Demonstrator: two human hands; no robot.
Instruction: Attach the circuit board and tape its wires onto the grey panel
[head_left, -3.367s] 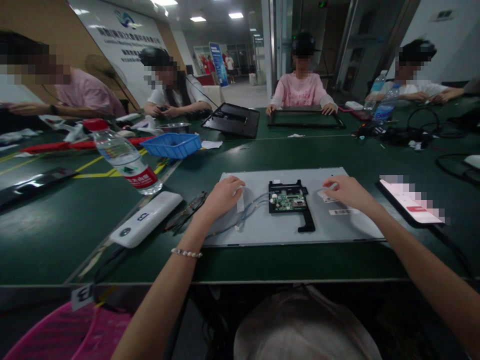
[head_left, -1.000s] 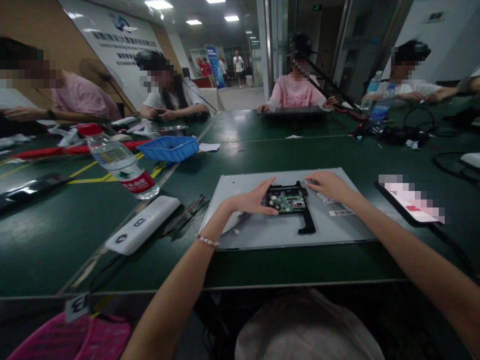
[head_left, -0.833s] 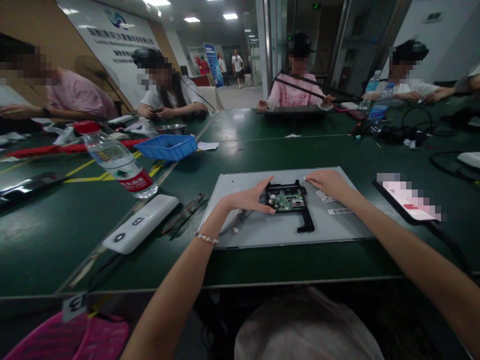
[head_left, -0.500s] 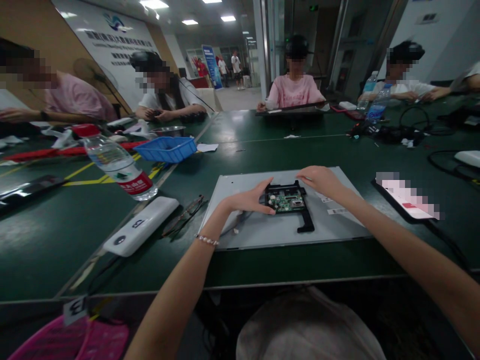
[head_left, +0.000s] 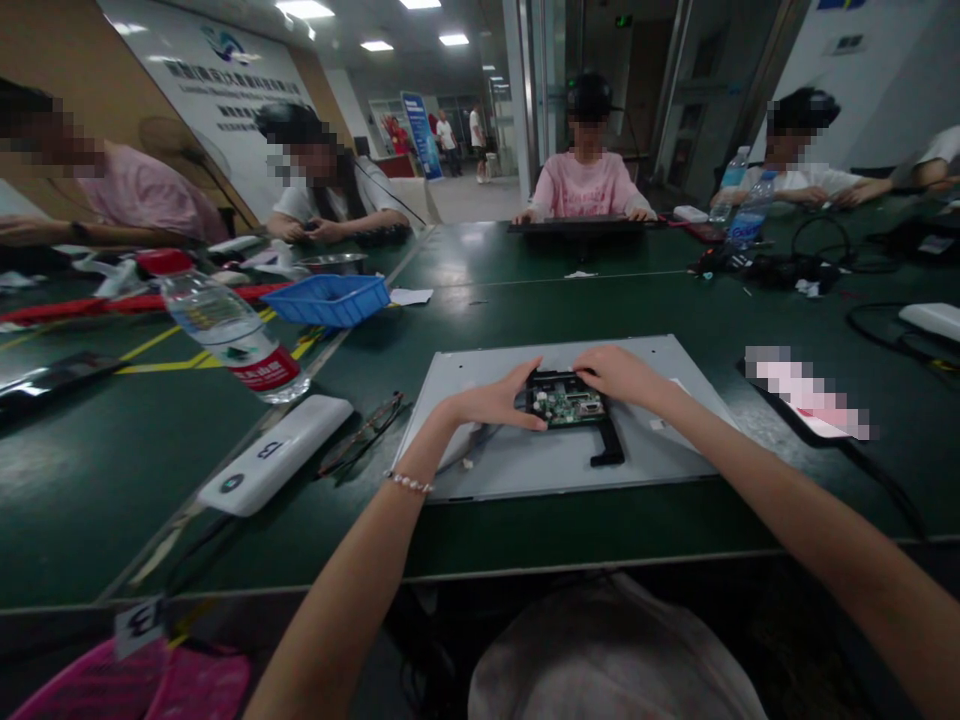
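Note:
A green circuit board [head_left: 568,402] sits in a black plastic frame [head_left: 609,440], whose lower right arm sticks out toward me. Both lie on a flat grey panel [head_left: 517,473]. My left hand [head_left: 499,398] grips the frame's left side, thumb at the near edge and fingers at the far edge. At the frame's far right corner, my right hand [head_left: 616,374] has its fingers bent together against the edge; whatever is between the fingertips is hidden. A thin cable [head_left: 466,447] runs out under my left hand, ending in a small white plug.
Left of the panel lie glasses [head_left: 362,437], a white power bank [head_left: 277,455], a water bottle [head_left: 232,335] and a blue tray [head_left: 330,302]. On the right is a phone [head_left: 806,400] with a cable. Several people sit around the green table [head_left: 480,300].
My right hand has moved left and in toward the frame, covering its far right corner. My left hand stays where it was on the frame. The view has shifted slightly.

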